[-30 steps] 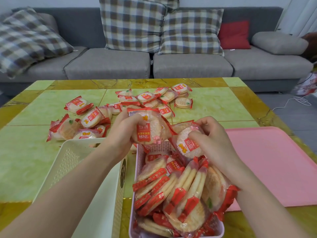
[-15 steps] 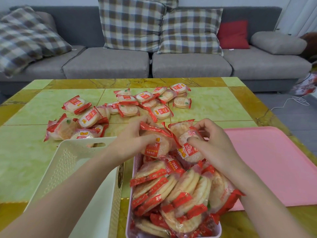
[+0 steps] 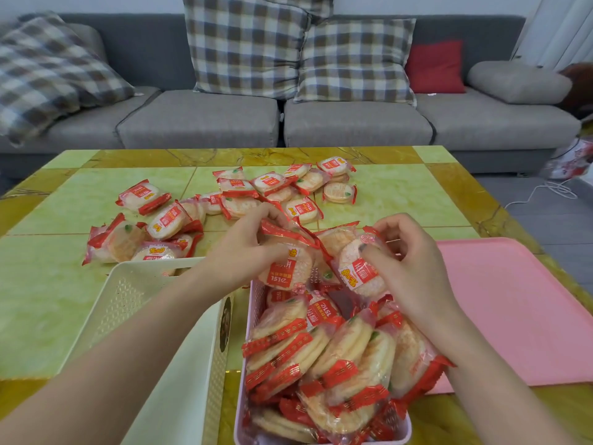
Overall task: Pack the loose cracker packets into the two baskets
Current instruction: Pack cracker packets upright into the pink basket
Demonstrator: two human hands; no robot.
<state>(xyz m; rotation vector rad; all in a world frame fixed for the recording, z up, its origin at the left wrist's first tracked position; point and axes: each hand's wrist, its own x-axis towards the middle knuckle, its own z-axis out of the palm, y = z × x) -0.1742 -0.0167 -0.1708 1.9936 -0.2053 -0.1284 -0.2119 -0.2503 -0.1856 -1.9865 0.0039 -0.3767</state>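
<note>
A pale pink basket [image 3: 256, 303] near the table's front is heaped with red-and-clear cracker packets [image 3: 337, 358]. At its far end my left hand [image 3: 244, 252] pinches one packet [image 3: 285, 271] by its upper edge. My right hand [image 3: 407, 268] grips another packet [image 3: 361, 271] beside it, thumb on its face. To the left stands a cream basket [image 3: 128, 293]; my left forearm hides most of its inside. Several loose packets [image 3: 167, 220] lie on the table behind the baskets, in a band from far left to middle [image 3: 333, 178].
A pink tray [image 3: 513, 309] lies on the table right of the pink basket. The table [image 3: 48, 284] is green and yellow marble. Behind it stands a grey sofa [image 3: 353, 123] with checked cushions and a red one. A white cable [image 3: 552, 191] lies on the floor at right.
My left hand has lowered its packet from above the basket to the basket's far end. My right hand has stayed on its packet, shifting only slightly.
</note>
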